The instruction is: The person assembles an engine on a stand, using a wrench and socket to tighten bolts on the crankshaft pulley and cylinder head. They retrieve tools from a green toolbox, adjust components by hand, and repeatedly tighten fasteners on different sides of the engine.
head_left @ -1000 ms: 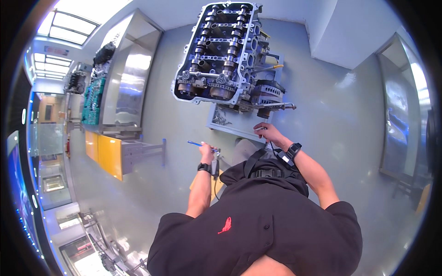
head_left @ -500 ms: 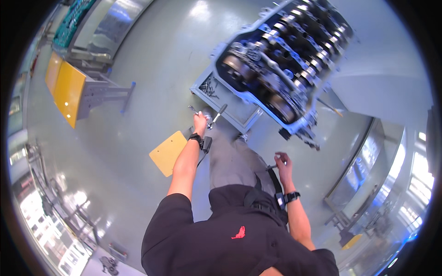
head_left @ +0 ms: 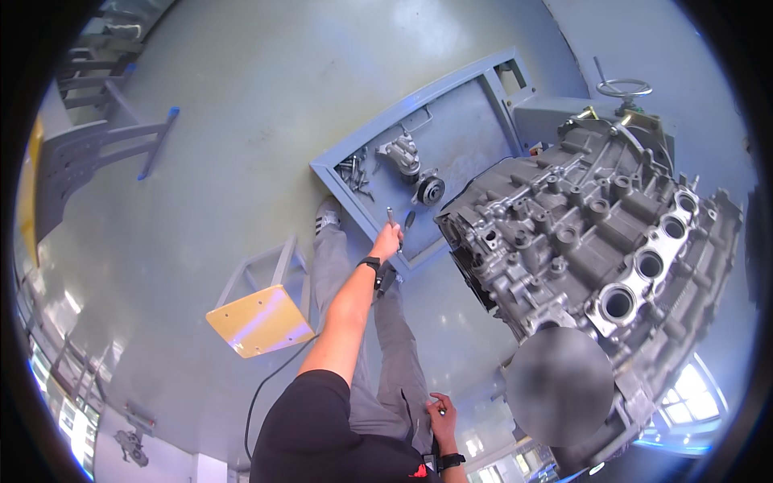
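My left hand [head_left: 388,242] reaches out over the near rim of a grey metal tray [head_left: 366,228]. Its fingers are closed around a ratchet wrench [head_left: 410,220] with a dark handle; a slim silver tool end [head_left: 390,214] also sticks up from the grip. Low in the view, my right hand [head_left: 441,416] is beside my trouser leg, fingers curled on a small metal rod that shows only its end. Inside the tray lie a grey metal pump-like part [head_left: 402,155], a dark pulley [head_left: 431,190] and several loose bolts [head_left: 352,174].
A large grey engine [head_left: 580,217] fills the right side, with a handwheel [head_left: 624,88] behind it. A yellow-topped stool [head_left: 259,320] stands left of my legs. Grey metal stand legs [head_left: 109,153] are at the far left. A blurred round patch covers part of the engine.
The view has swung to the right, so the engine shows its side with round ports. My left hand has moved from beside the tray to over its rim, tools still in it. My right hand appears lower.
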{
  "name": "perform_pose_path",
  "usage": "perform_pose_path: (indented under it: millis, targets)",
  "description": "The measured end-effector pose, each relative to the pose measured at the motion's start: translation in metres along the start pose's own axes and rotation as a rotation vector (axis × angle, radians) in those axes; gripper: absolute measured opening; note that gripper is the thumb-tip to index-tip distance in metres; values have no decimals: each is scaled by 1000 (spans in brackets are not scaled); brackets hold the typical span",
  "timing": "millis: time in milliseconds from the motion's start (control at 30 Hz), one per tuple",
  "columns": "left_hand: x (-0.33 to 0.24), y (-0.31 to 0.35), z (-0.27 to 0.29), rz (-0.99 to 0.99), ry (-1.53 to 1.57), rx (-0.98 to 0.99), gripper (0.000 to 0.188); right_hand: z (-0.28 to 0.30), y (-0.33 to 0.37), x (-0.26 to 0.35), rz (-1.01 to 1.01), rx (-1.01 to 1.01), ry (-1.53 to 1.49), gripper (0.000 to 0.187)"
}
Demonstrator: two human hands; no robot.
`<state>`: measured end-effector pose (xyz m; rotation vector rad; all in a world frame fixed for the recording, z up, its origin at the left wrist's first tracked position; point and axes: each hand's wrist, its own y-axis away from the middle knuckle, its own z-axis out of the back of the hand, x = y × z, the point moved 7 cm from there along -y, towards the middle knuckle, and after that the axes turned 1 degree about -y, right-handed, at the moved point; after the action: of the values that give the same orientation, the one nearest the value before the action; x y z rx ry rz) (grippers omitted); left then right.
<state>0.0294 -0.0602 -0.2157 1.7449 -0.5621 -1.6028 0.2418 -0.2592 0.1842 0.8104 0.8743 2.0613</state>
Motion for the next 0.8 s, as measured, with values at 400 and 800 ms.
perform_pose_path:
  millis: [400, 800]
  targets:
    - [22, -58, 106, 219, -207, -62, 40, -54, 8, 67, 12, -11, 3, 14]
    - [-228, 210, 135, -105, -482, 849, 33, -34, 66, 263, 529, 202, -181, 12]
